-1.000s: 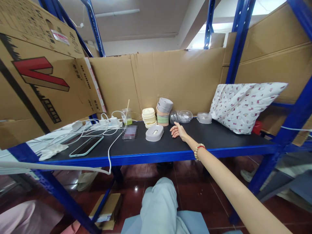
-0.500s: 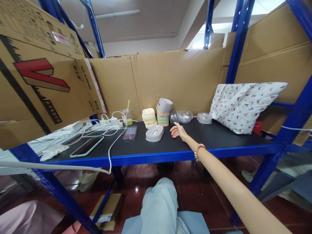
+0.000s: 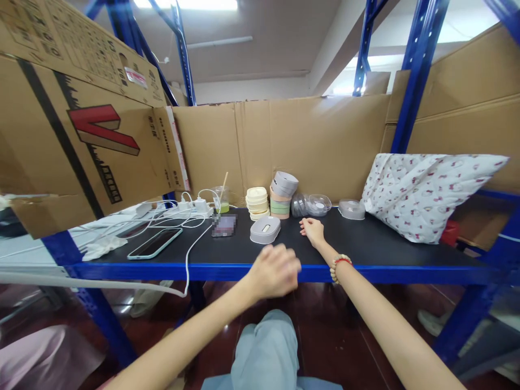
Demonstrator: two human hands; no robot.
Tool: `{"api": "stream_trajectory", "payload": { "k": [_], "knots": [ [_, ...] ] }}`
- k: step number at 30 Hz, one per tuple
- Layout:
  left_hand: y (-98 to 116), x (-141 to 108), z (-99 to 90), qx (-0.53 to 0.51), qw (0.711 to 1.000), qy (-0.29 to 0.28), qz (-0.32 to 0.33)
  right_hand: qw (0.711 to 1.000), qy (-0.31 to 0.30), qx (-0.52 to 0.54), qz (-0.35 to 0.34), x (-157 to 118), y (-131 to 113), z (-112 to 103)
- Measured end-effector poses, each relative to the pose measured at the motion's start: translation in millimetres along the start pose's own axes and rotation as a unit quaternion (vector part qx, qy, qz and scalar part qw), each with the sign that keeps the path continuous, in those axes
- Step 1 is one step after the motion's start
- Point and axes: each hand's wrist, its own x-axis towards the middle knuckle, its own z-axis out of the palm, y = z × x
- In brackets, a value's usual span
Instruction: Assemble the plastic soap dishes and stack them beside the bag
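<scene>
While the right hand [image 3: 312, 233] rests on the black tabletop [image 3: 377, 244] with its fingers loosely curled and released, the left hand [image 3: 274, 272] hangs in front of the blue edge. Its fingers bend inward; blur hides their tips, so I cannot tell whether they are clenched or slack, and no object shows in either hand.

Between the hands and the stack of square cream containers [image 3: 257, 203] sits a low, grey, oval piece with a pale slot in its top [image 3: 265, 230], lying flat near the front edge. It looks like thin, moulded plastic: light, fairly stiff and probably a little slippery on its smooth top. Its opposite side walls seem the best place to hold, with thumb and fingers pressing gently, since a hard squeeze could flex the shell.

Just behind it, the leaning stack of grey, peach and green tubs [image 3: 281, 196] looks easier to topple, and the clear plastic containers [image 3: 319, 205] beside that look thin enough to dent.
</scene>
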Motion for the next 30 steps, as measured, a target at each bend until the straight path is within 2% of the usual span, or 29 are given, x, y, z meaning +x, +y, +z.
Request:
{"api": "stream_trajectory", "payload": {
  "k": [1, 3, 5, 8, 10, 12, 16, 19, 23, 26, 30],
  "knots": [
    [-6.3, 16.7, 1.9, 0.0, 0.999, -0.008, -0.032, 1.0, 0.008, -0.017, -0.004, 1.8, 1.5, 0.0],
    [-22.4, 49.1, 5.7, 0.004, 0.988, -0.034, -0.151, 0.998, 0.023, -0.061, -0.014, 3.9, 2.6, 0.4],
    [-40.4, 72.0, 10.5, 0.005, 0.951, -0.061, -0.302, 0.992, 0.035, -0.115, -0.028, 4.1, 1.4, 1.7],
    [-62.5, 81.5, 19.3, -0.032, 0.885, -0.082, -0.457, 0.979, 0.044, -0.192, -0.046, 1.8, -3.0, 6.5],
    [-71.3, 76.6, 24.5, -0.092, 0.838, -0.105, -0.527, 0.971, 0.043, -0.229, -0.051, -0.6, -6.1, 11.0],
    [-75.7, 69.4, 27.1, -0.157, 0.811, -0.102, -0.554, 0.959, 0.043, -0.273, -0.055, -2.6, -9.1, 14.7],
    [-77.1, 59.6, 24.6, -0.24, 0.793, -0.062, -0.556, 0.943, 0.06, -0.325, -0.044, -1.7, -14.1, 15.2],
    [-76.3, 57.2, 21.0, -0.275, 0.781, -0.049, -0.559, 0.961, 0.076, -0.266, -0.013, 6.4, -14.4, 11.4],
    [-76.5, 57.2, 20.5, -0.359, 0.745, 0.012, -0.562, 0.986, 0.082, -0.147, -0.001, 22.0, -9.0, 9.3],
    [-77.4, 59.3, 23.2, -0.435, 0.7, 0.062, -0.562, 0.992, 0.073, -0.099, -0.012, 30.1, -2.9, 11.7],
    [-77.6, 62.6, 25.4, -0.531, 0.615, 0.079, -0.577, 0.996, 0.077, -0.027, -0.024, 33.1, 3.4, 14.3]
  ]
}}
